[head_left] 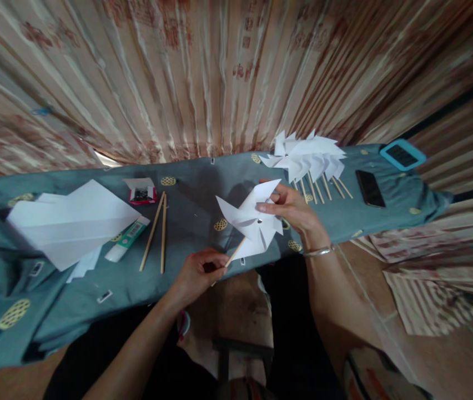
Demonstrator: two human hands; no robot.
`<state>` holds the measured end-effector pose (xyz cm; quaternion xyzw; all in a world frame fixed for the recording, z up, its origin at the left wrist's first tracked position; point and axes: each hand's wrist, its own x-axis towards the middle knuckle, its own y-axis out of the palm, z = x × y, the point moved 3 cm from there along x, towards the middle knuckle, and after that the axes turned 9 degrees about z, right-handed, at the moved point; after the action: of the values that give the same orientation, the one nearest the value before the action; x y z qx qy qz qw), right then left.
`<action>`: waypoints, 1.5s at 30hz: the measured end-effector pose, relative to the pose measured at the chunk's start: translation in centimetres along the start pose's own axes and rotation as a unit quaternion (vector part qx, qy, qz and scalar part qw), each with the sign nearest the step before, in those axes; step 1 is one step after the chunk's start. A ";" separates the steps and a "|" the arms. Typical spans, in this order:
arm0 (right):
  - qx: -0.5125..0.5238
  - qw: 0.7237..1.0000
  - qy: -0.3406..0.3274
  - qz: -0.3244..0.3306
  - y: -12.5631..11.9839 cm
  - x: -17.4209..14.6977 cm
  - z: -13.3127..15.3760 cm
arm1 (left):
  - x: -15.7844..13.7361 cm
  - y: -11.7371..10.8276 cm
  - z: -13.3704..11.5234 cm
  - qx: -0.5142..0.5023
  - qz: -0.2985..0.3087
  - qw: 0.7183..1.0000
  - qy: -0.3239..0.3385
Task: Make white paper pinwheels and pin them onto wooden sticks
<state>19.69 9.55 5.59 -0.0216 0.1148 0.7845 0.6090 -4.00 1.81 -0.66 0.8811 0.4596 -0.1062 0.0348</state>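
Note:
A white paper pinwheel (248, 216) is held up over the near edge of the table, a small dark pin at its centre. My left hand (201, 273) pinches the lower end of its wooden stick (235, 253). With thumb and fingers my right hand (288, 206) grips one of the paper blades at the upper right; a silver bangle is on that wrist. Beyond the right hand lies a row of several finished pinwheels (309, 153), overlapping, their sticks pointing toward me. Two loose wooden sticks (163, 236) rest left of the held pinwheel.
White paper sheets (74, 222) are stacked at the left, beside a green-and-white glue box (128, 239). A small red packet with dark contents (142, 193) lies behind the sticks. At the right are a black phone (370, 188) and a blue-framed device (403, 154). Curtains hang behind the cloth-covered table (195, 183).

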 end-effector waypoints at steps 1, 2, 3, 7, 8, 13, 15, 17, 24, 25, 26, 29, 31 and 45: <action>-0.006 1.000 0.004 -0.001 0.0 0.0 -0.1 | 0.0 0.0 0.0 0.002 0.000 1.000 -0.001; -0.010 1.000 0.006 -0.006 0.1 0.0 -0.2 | 0.0 0.1 0.0 0.003 0.001 1.000 -0.002; -0.012 1.000 0.008 -0.013 0.1 0.0 -0.3 | 0.0 0.1 0.0 0.003 0.002 1.000 -0.003; -0.009 0.999 0.009 -0.030 0.5 0.0 -0.3 | 0.0 0.1 -0.1 0.000 0.003 1.000 -0.009; -0.010 1.000 0.009 -0.025 0.6 0.0 -0.3 | 0.0 0.1 -0.1 0.000 0.002 1.000 -0.010; -0.019 1.000 0.004 -0.010 1.1 0.1 -0.4 | 0.0 0.0 -0.2 -0.001 -0.003 1.000 -0.014; -0.019 1.000 -0.003 -0.017 1.2 0.1 -0.5 | 0.0 0.0 -0.2 -0.005 -0.002 1.000 -0.014; -0.016 0.999 -0.011 -0.026 1.2 0.2 -0.5 | 0.0 0.0 -0.2 -0.010 -0.002 1.000 -0.010; -0.013 0.999 -0.012 -0.041 1.6 0.3 -0.7 | 0.1 0.0 -0.1 -0.019 -0.001 1.000 -0.008; -0.015 0.999 -0.011 -0.036 1.7 0.3 -0.6 | 0.1 0.0 0.0 -0.021 -0.002 1.000 -0.009; -0.019 0.999 -0.011 -0.029 1.7 0.3 -0.5 | 0.1 -0.1 0.0 -0.022 -0.004 1.000 -0.009; -0.027 0.999 -0.036 -0.027 1.4 0.0 0.0 | 0.2 -0.2 0.1 -0.026 -0.010 1.000 -0.004; -0.025 0.996 -0.062 -0.056 0.7 -0.2 0.3 | 0.2 -0.3 0.0 -0.033 -0.016 0.999 0.003; 0.092 0.991 -0.063 -0.078 1.1 -0.4 -1.0 | 1.2 -1.2 -1.1 -0.109 -0.113 0.987 0.020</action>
<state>18.58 8.74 4.89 0.0753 0.1458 0.7206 0.6737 -4.20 3.65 0.22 0.8162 0.5659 -0.0411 0.1093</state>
